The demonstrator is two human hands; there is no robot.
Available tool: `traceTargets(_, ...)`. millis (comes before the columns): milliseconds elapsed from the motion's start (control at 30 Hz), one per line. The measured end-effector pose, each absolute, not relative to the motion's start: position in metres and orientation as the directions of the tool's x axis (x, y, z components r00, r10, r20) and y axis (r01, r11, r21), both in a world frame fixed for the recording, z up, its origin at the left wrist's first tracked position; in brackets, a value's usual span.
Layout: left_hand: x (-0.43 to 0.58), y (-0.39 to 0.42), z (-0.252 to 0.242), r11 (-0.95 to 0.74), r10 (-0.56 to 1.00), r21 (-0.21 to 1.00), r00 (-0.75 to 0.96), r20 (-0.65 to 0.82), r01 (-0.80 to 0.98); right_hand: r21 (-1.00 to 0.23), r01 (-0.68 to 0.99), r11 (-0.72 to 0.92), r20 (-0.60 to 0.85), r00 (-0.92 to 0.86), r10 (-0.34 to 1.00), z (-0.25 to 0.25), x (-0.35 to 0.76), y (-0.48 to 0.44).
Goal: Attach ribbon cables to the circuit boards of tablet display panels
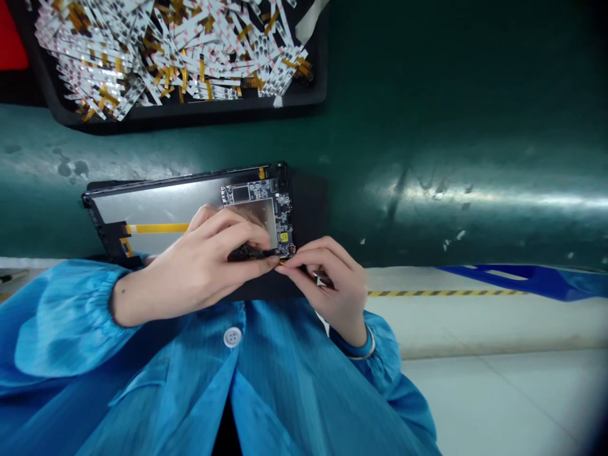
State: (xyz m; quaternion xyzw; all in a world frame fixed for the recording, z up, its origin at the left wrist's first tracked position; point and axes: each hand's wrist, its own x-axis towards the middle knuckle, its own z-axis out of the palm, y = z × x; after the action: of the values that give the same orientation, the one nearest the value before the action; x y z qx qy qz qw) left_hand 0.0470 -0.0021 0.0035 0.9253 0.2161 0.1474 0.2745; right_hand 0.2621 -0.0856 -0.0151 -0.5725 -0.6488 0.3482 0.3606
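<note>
An opened tablet-like device [152,206] lies near the table's front edge, with a silver plate, yellow tape and a circuit board [284,212] along its right end. My left hand [204,259] rests over the device, its thumb and fingers closed around a small dark part [251,253] at the board's lower corner. Beside it, my right hand [330,275] pinches a thin orange strip [284,262] at that same corner. The fingers of both hands nearly meet there. Most of the strip is hidden by the fingertips.
A black tray [190,113] heaped with white and orange flex strips [190,50] stands at the upper left of the green table [427,126]. Something blue [532,280] is below the table's edge at right. Yellow-black tape [446,293] marks the floor.
</note>
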Motion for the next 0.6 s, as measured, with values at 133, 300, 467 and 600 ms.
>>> traceTargets(133, 0.047, -0.002, 0.005, -0.83, 0.408, 0.479, 0.897, 0.17, 0.286, -0.866, 0.492, 0.095, 0.06, -0.086, 0.994, -0.015, 0.262, -0.085)
traceTargets(300, 0.05, -0.001, 0.014, -0.907, 0.326, 0.321, 0.937, 0.122, 0.274, -0.866, 0.49, 0.097, 0.069, -0.075, 0.995, -0.014, 0.262, -0.083)
traceTargets(467, 0.05, 0.002, 0.019, -0.93, 0.278, 0.27, 0.958, 0.071, 0.25, -0.888, 0.453, 0.079, 0.053, -0.069, 0.996, -0.014, 0.263, -0.08)
traceTargets(600, 0.037, 0.006, 0.017, -0.895, 0.34, 0.305, 0.94, -0.004, 0.325, -0.914, 0.399, 0.074, 0.051, -0.067, 0.996, -0.015, 0.264, -0.079)
